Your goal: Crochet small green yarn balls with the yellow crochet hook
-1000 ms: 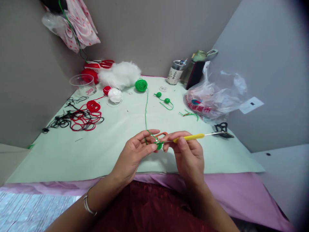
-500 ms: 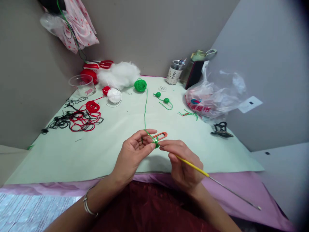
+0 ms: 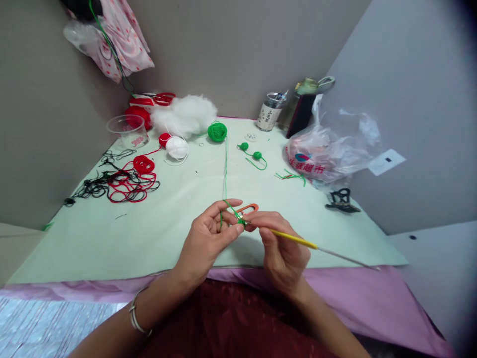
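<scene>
Between thumb and fingers, my left hand [image 3: 206, 238] pinches a small green crochet piece [image 3: 241, 222], partly hidden by the fingertips. Green yarn [image 3: 225, 174] loops over its index finger and runs back to a green yarn ball [image 3: 217, 132]. My right hand [image 3: 285, 248] is closed around the yellow handle of a crochet hook [image 3: 294, 238]. The hook's working tip meets the crochet piece, while its bare metal end points out to the lower right. Just beyond the fingertips shows an orange-handled tool [image 3: 251, 208]; its other end is hidden.
Red yarn [image 3: 143, 165] and tangled black yarn [image 3: 95, 185] lie left, near a clear plastic cup [image 3: 128, 132]. White stuffing [image 3: 186, 115] is at the back. Two small green balls [image 3: 257, 155] lie beyond my hands. A plastic bag [image 3: 328, 149] and black hair clip [image 3: 342, 201] are right.
The crochet hook's rear end swung from pointing right down toward me, then rose partway back. My right hand tilted with it. My left hand stayed nearly in place on the crochet piece.
</scene>
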Motion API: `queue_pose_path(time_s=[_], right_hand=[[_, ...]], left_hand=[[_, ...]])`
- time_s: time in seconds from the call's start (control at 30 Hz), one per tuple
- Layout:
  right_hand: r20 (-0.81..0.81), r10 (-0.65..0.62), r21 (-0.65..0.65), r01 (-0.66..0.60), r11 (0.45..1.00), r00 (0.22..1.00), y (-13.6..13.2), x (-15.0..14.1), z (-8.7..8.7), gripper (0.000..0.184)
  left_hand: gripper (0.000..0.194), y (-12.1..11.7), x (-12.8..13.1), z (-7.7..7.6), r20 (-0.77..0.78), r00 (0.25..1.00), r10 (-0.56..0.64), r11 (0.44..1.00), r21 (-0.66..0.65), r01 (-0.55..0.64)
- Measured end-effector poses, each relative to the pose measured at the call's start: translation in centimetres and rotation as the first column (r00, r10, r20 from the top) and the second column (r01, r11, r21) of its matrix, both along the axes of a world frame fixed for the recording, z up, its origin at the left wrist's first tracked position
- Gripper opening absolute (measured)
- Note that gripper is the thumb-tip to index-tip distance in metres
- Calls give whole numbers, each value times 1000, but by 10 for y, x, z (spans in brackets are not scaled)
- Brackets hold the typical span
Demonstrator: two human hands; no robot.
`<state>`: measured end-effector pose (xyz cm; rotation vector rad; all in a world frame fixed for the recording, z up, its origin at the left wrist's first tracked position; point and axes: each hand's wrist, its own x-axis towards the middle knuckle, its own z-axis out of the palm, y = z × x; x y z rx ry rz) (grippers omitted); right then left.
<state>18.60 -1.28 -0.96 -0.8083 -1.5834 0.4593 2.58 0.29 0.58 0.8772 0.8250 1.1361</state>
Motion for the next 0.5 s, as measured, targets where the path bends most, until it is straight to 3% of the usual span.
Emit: queue_pose_path(time_s=[0.13,0.3,0.4,0.5], right_hand=[[-184,-3,-144,-24,989,983,0,-3,2,24],[-385,19,-325,-154,933,923,5,-2,-1,22],[-435,13,-361,-188,913,900,6,-1,-4,21],[-367,2,-324,-130,937,930,4,-2,-2,20]], left_hand=[[43,-1,0,3,54,998,-38,998,-56,41],[43,-1,1,5,80,996,-32,996,-85,39],[41,-1,2,3,61,998,-12,997,-81,17],[37,-1,3,1,28,999,22,998,-54,-21]])
